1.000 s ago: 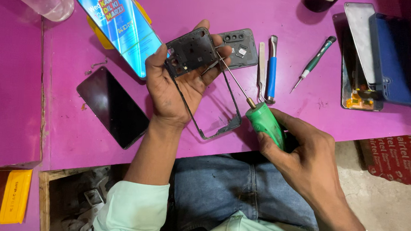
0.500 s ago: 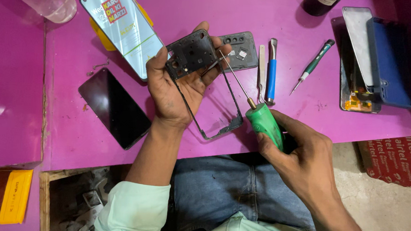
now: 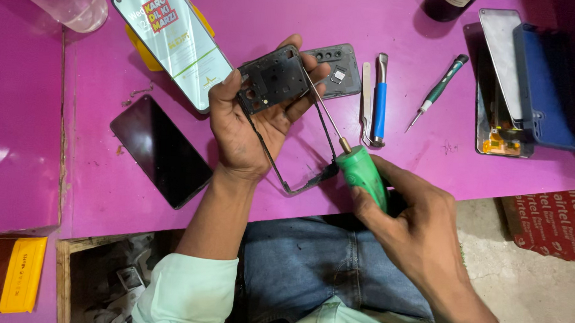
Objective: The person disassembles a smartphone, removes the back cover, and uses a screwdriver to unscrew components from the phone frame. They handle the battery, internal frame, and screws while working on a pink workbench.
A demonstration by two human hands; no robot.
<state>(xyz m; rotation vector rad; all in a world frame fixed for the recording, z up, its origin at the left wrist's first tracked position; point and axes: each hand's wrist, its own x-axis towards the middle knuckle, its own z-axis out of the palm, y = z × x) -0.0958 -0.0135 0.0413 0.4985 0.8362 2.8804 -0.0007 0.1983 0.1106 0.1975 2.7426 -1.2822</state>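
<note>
1. Where the work goes on, a magenta bench (image 3: 392, 188) spreads under and beyond both hands, reaching to the far edge of the view
2. Left of the left hand's grip, a lit phone (image 3: 173, 36) lies tilted over a yellow pad, and nearer the person on that same side lies a dark screen panel (image 3: 160, 150), face up and apart from the lit one
3. Far to the right of the right hand's grip, a blue phone case (image 3: 547, 87) overlaps an opened phone body (image 3: 499, 121) with a pale panel resting on it
4. Left hand (image 3: 250, 122): its grip is closed on a black phone frame (image 3: 275, 87), thumb on the left edge and fingers curled over the upper end; the frame's thin open lower part hangs down from the palm over the bench
5. Right hand (image 3: 417, 222): its grip is wrapped around the green handle of a screwdriver (image 3: 361, 173), whose slim shaft slants up and left so that the tip meets the frame just by the left fingertips
6. Just beyond the left fingertips lies a grey camera cover (image 3: 338, 68)
7. Right of that, between the two grips and the case, lie tweezers (image 3: 366, 100), a blue-handled tool (image 3: 380, 97) and a small green-capped screwdriver (image 3: 435, 91), side by side but apart
</note>
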